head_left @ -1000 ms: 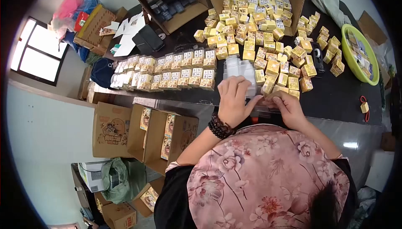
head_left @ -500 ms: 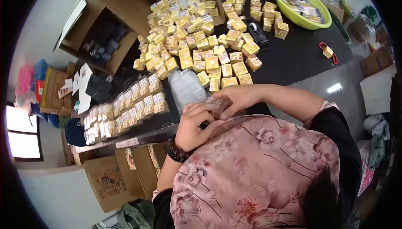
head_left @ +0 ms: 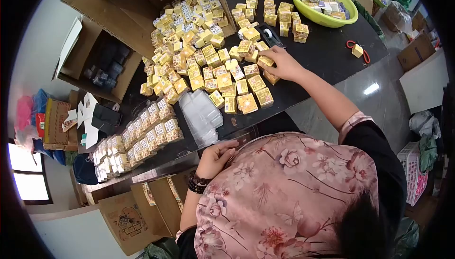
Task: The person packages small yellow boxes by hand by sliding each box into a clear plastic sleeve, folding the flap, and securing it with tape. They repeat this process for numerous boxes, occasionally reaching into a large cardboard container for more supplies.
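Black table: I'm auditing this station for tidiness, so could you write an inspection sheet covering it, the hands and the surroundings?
Surface: black table, partly hidden by boxes.
Job's things: loose yellow boxes spread before an open carton; packed rows at left; clear plastic packaging between.
Clutter: tape dispenser beside loose boxes; red-handled tool at right; green basin holding mixed items.
Hands: right hand touches yellow boxes, grip unclear; left hand by the near edge, hold unclear.
Cables: nothing seen.
Surroundings: brown cartons below; glossy floor.
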Demonstrator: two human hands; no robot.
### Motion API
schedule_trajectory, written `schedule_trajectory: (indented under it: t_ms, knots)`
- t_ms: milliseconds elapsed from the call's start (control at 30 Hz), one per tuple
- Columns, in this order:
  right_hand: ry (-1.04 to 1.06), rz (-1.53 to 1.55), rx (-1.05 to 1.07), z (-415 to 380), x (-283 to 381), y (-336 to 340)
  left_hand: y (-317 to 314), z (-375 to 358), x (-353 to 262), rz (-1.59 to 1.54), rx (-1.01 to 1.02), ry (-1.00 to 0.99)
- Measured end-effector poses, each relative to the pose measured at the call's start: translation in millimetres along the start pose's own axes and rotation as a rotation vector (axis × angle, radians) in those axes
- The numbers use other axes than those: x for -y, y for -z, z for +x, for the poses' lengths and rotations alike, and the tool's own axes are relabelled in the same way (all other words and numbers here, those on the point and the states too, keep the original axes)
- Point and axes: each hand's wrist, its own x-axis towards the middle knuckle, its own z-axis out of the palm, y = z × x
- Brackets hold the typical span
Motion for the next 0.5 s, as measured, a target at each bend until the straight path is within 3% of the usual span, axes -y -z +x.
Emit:
schedule_trajectory:
  t_ms: [100, 133, 200, 300, 367, 433, 467, 500]
  knots:
    - [0.095, 0.369, -0.043, -17, 48, 16, 1, -1, 9, -0.168, -0.009, -0.074]
    - [0.015, 0.728, 0.028, -26, 66, 13, 2, -4, 0, -0.201, -0.107, -0.125]
    - [0.080, 1.054, 0.023, -44, 107, 11, 3, -10, -21, -0.242, -0.301, -0.252]
    - [0.163, 0.854, 0.048, -57, 154, 21, -2, -7, -61, -0.137, -0.418, -0.413]
    - [0.149, 1.115, 0.209, -61, 168, 14, -4, 7, -66, 0.185, -0.502, -0.528]
    - [0.243, 1.404, 0.317, -64, 179, 5, -7, 14, -68, 0.224, -0.530, -0.574]
    - [0.249, 1.405, 0.317, -62, 178, 7, -7, 14, -70, 0.278, -0.576, -0.604]
    - [0.099, 1.611, 0.444, -60, 176, 11, -7, 14, -71, 0.332, -0.620, -0.633]
